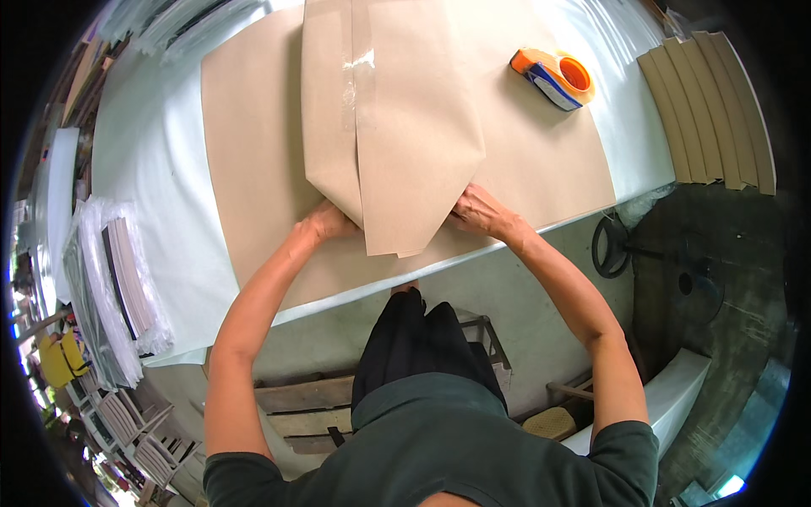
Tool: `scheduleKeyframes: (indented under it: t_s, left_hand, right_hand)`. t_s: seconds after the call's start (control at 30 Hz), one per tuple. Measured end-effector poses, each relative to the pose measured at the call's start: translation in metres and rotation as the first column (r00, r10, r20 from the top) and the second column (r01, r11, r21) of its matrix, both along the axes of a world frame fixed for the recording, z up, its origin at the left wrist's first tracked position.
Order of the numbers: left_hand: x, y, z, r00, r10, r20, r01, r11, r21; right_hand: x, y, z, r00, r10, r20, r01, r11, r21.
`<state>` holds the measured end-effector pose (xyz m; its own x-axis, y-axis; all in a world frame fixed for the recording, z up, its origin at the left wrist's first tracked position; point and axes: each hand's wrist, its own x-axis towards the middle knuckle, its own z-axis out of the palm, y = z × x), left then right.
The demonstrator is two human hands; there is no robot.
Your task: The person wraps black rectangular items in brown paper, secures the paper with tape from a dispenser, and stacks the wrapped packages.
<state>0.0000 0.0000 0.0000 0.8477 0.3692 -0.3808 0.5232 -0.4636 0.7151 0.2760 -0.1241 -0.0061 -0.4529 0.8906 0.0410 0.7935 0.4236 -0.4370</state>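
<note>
Brown kraft paper is wrapped around a package (410,110) whose near end points toward me, with a loose flap folded in at both sides. Clear tape runs along its seam at the far part. My left hand (332,221) presses the left side fold of that end, its fingertips tucked under the paper. At the right fold my right hand (477,209) is closed against the paper edge, its fingertips partly hidden. Beneath lies a larger flat sheet of brown paper (253,127). An orange tape dispenser (553,78) with a blue and white side rests on it, right of the package.
A pale cloth covers the table (152,186). Brown cardboard pieces (714,110) stand stacked at the right edge. Plastic-wrapped boards (127,279) sit at the left. Below the table edge are a wooden slatted seat (308,410) and a dark handwheel (610,247).
</note>
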Motion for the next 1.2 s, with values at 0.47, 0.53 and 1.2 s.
scheduleKeyframes:
  t_s: [0.47,0.53,1.2]
  left_hand:
    - [0.027,-0.016,0.04,0.998,-0.069,-0.015,0.07,0.957,0.28]
    - [0.03,-0.019,0.042,0.998,-0.06,0.002,0.057,0.951,0.304]
    - [0.012,-0.114,-0.016,0.955,-0.138,0.263,-0.109,0.661,0.743]
  right_hand:
    - [0.0,-0.005,-0.009,0.99,0.025,0.137,-0.051,0.981,0.185]
    - [-0.007,-0.012,-0.001,0.984,0.014,0.178,-0.037,0.992,0.124]
    - [-0.057,-0.065,0.016,0.974,-0.141,-0.177,0.141,0.99,-0.015]
